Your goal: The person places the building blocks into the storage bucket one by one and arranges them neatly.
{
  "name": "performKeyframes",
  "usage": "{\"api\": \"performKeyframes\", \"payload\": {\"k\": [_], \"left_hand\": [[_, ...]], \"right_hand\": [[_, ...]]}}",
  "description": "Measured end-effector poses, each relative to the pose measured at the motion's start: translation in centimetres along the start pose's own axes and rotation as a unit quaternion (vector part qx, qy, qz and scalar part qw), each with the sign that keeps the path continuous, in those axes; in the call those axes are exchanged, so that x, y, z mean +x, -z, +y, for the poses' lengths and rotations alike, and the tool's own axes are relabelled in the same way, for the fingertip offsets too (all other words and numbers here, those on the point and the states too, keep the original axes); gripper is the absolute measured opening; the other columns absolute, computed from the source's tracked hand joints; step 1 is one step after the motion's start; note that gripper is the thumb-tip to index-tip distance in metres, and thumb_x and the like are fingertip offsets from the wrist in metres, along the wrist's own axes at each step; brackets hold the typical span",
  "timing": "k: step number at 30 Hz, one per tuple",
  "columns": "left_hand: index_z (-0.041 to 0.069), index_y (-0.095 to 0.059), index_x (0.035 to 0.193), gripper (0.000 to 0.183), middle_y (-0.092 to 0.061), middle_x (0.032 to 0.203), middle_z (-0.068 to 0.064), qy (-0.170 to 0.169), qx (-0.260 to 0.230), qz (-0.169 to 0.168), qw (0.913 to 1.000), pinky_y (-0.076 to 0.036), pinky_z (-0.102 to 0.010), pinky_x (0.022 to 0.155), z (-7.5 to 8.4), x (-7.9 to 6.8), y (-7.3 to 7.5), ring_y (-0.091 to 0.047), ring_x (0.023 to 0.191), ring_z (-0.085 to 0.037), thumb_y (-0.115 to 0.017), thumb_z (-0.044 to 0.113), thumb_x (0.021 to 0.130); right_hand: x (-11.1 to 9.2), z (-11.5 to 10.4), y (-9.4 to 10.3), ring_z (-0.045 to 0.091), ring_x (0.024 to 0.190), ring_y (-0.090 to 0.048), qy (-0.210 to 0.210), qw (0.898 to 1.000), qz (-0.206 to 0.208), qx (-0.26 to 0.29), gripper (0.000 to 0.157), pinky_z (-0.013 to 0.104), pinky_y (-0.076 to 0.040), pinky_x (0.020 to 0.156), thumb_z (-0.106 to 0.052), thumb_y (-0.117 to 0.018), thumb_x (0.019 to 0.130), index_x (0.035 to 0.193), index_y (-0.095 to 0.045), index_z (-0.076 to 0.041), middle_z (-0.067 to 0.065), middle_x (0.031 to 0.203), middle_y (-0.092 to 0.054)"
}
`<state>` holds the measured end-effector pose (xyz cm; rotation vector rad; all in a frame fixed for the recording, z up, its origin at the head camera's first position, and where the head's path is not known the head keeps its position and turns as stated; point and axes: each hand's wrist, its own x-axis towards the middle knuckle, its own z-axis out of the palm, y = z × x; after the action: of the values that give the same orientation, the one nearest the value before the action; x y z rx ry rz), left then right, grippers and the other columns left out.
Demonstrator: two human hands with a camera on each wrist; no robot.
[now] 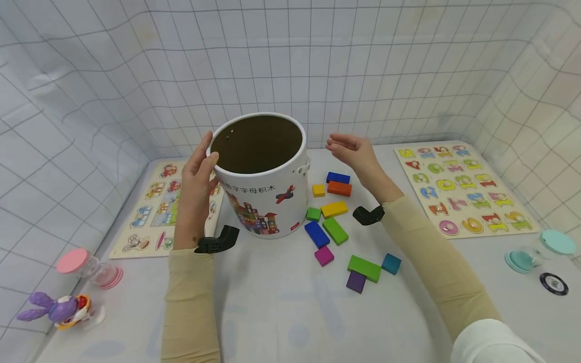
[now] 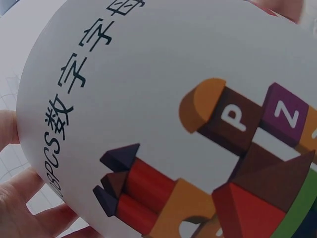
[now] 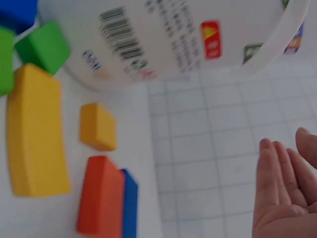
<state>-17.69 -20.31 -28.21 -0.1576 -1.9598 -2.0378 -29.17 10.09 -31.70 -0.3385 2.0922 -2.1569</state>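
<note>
A large white bucket (image 1: pixel 272 201) printed with colored blocks and lettering stands in the middle, its dark inside facing up. My left hand (image 1: pixel 197 174) holds its left side at the rim, thumb and fingers spread along the wall. In the left wrist view, the fingers (image 2: pixel 29 198) lie against the printed side (image 2: pixel 163 64). My right hand (image 1: pixel 354 151) is raised to the right of the bucket, apart from it, fingers extended together and nothing in them. Below it are an orange block (image 1: pixel 339 188), a blue block (image 1: pixel 338 177) and a small yellow block (image 1: pixel 318 190).
Several more blocks, including a green one (image 1: pixel 335 231) and a purple one (image 1: pixel 356 282), lie scattered right of the bucket. Puzzle boards lie at left (image 1: pixel 136 222) and right (image 1: pixel 490 186). A purple rabbit toy (image 1: pixel 63 308) and a pink-lidded hourglass-like item (image 1: pixel 74 261) stand at left.
</note>
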Motion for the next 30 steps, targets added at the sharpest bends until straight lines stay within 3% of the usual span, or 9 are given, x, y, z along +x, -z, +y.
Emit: {"api": "performKeyframes", "payload": {"k": [4, 9, 12, 14, 19, 25, 30], "left_hand": [[0.025, -0.035, 0.137, 0.049, -0.024, 0.143, 0.01, 0.003, 0.008, 0.0, 1.0, -0.018, -0.056, 0.101, 0.7, -0.5, -0.4, -0.021, 0.131, -0.016, -0.051, 0.028, 0.09], [0.022, -0.032, 0.139, 0.052, -0.023, 0.144, 0.01, 0.0, 0.01, -0.005, 0.9999, -0.016, -0.056, 0.102, 1.3, -0.8, -0.7, -0.02, 0.131, -0.014, -0.05, 0.028, 0.091], [0.022, -0.032, 0.139, 0.052, -0.023, 0.144, 0.01, 0.001, 0.01, -0.007, 0.9999, -0.017, -0.055, 0.101, 1.5, -0.9, -0.7, -0.02, 0.131, -0.014, -0.05, 0.028, 0.091], [0.022, -0.032, 0.139, 0.052, -0.022, 0.144, 0.01, 0.003, 0.011, -0.008, 0.9999, -0.018, -0.055, 0.101, 1.6, -0.9, -0.7, -0.019, 0.131, -0.014, -0.05, 0.029, 0.091], [0.024, -0.032, 0.139, 0.052, -0.021, 0.144, 0.009, 0.006, 0.006, -0.008, 0.9999, -0.017, -0.056, 0.101, 1.6, -0.9, -0.7, -0.02, 0.132, -0.016, -0.05, 0.029, 0.09], [0.027, -0.034, 0.137, 0.05, -0.022, 0.144, 0.01, 0.012, 0.009, -0.003, 0.9999, -0.017, -0.056, 0.101, 1.6, -0.9, -0.8, -0.022, 0.131, -0.017, -0.05, 0.029, 0.09], [0.028, -0.035, 0.137, 0.049, -0.022, 0.143, 0.01, 0.013, 0.014, 0.002, 0.9998, -0.017, -0.056, 0.101, 1.5, -1.0, -0.9, -0.022, 0.131, -0.018, -0.05, 0.03, 0.09]], "right_hand": [[0.9, 4.0, 2.3, 0.013, 0.106, -0.053, -0.111, 0.992, 0.046, -0.05, 0.042, 0.027, -0.041, 0.092, -0.021, -0.061, 0.084, 0.125, -0.052, -0.012, 0.003, 0.118, -0.057], [0.8, 6.4, 3.2, 0.017, 0.109, -0.049, -0.165, 0.977, 0.074, -0.115, 0.039, 0.029, -0.038, 0.095, -0.017, -0.057, 0.087, 0.125, -0.051, -0.01, 0.007, 0.121, -0.054], [0.8, 7.4, 3.6, 0.021, 0.109, -0.048, -0.161, 0.973, 0.067, -0.154, 0.037, 0.032, -0.037, 0.096, -0.012, -0.056, 0.087, 0.124, -0.052, -0.007, 0.011, 0.121, -0.053], [0.9, 7.8, 3.7, 0.022, 0.108, -0.048, -0.151, 0.965, 0.059, -0.207, 0.035, 0.033, -0.038, 0.095, -0.013, -0.058, 0.087, 0.121, -0.054, -0.007, 0.012, 0.12, -0.053], [0.9, 7.6, 3.4, 0.026, 0.106, -0.047, -0.111, 0.932, 0.026, -0.343, 0.034, 0.038, -0.038, 0.093, -0.018, -0.058, 0.086, 0.119, -0.057, -0.006, 0.014, 0.118, -0.053], [0.8, 7.1, 2.9, 0.027, 0.099, -0.048, -0.117, 0.911, 0.008, -0.395, 0.034, 0.038, -0.041, 0.088, -0.019, -0.057, 0.087, 0.116, -0.057, -0.002, 0.017, 0.113, -0.054], [0.6, 7.1, 2.6, 0.027, 0.094, -0.046, -0.098, 0.91, -0.012, -0.404, 0.028, 0.038, -0.042, 0.084, -0.016, -0.056, 0.087, 0.112, -0.054, -0.004, 0.016, 0.109, -0.052]]}}
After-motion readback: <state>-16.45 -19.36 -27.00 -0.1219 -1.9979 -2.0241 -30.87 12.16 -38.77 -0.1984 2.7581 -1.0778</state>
